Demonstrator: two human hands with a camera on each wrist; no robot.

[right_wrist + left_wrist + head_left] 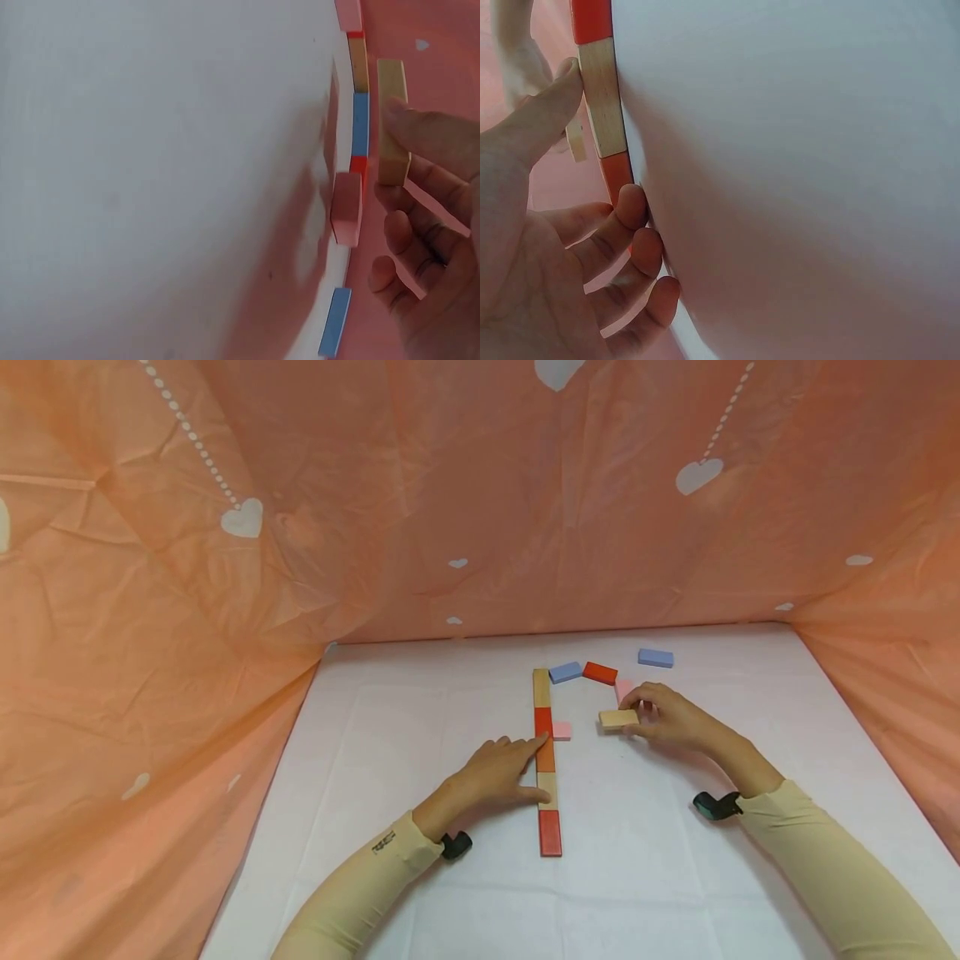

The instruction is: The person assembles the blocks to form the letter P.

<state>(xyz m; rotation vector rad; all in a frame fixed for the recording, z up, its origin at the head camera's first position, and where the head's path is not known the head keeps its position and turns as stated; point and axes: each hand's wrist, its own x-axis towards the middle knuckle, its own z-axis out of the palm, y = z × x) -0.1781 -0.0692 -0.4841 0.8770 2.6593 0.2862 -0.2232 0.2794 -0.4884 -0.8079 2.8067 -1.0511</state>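
My right hand (671, 718) pinches a plain wooden block (617, 720) between thumb and fingers; the right wrist view shows this block held apart from the others. To the left, my left hand (491, 772) touches a straight column of flat blocks, its index fingertip at the red block (543, 722) and orange block (545, 756), its thumb on a lower plain block (547, 789). Another plain block (542, 687) tops the column and a red block (551, 833) ends it. From the top, a blue block (566, 672), red block (600, 672) and pink block (624, 687) curve rightward.
A small pink block (562, 731) sits against the column's right side. Beyond the curve, a blue block (656, 658) lies alone. White cloth (450, 910) covers the table, and an orange curtain (480, 510) with hearts hangs around its back and sides.
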